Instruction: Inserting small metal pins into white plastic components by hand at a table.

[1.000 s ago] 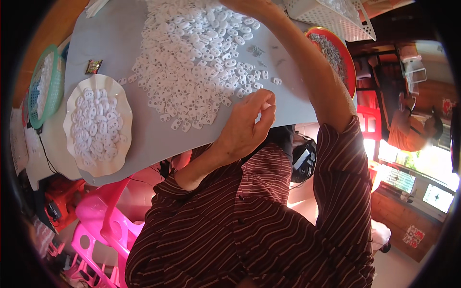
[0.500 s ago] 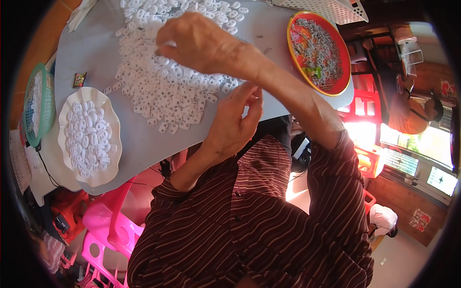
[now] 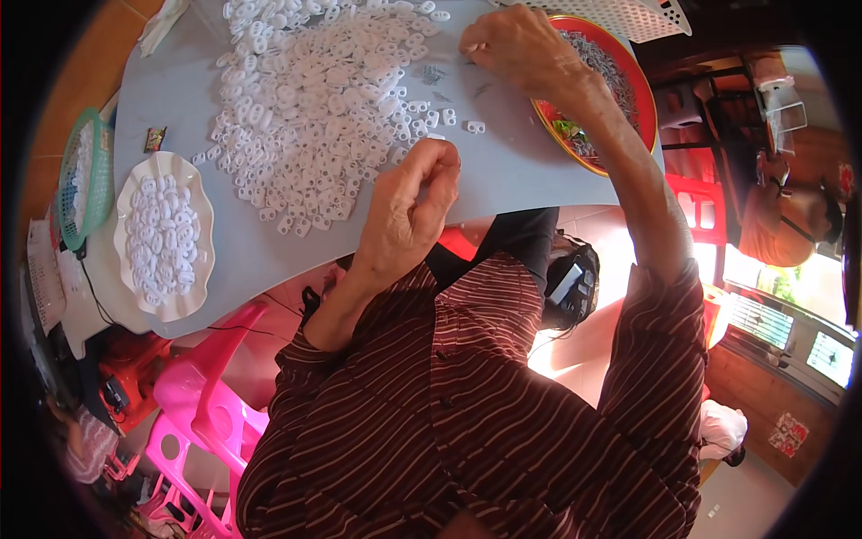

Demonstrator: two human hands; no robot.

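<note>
A wide heap of small white plastic pieces with holes [image 3: 314,117] covers the middle of the grey table [image 3: 503,184]. My left hand [image 3: 409,202] is at the heap's near right edge, fingers curled and pressed together; whatever they hold is hidden. Farther right, my right hand [image 3: 525,49] is low over the table beside a red round tray [image 3: 648,112] of small grey metal pieces, its fingers bent together. What is between them is too small to make out. A few thin metal bits [image 3: 433,74] lie on the table between that hand and the heap.
At the left, a scalloped cream dish [image 3: 208,260] holds white oval pieces, near a green basket [image 3: 101,193] and a small wrapped packet [image 3: 154,139]. A white perforated basket [image 3: 620,18] sits at the far right. Pink chairs [image 3: 193,404] stand below; another person [image 3: 777,220] is at the right.
My right hand has moved from above the white heap to the right, next to the red tray. My left hand has shifted slightly left and its fingers have closed more.
</note>
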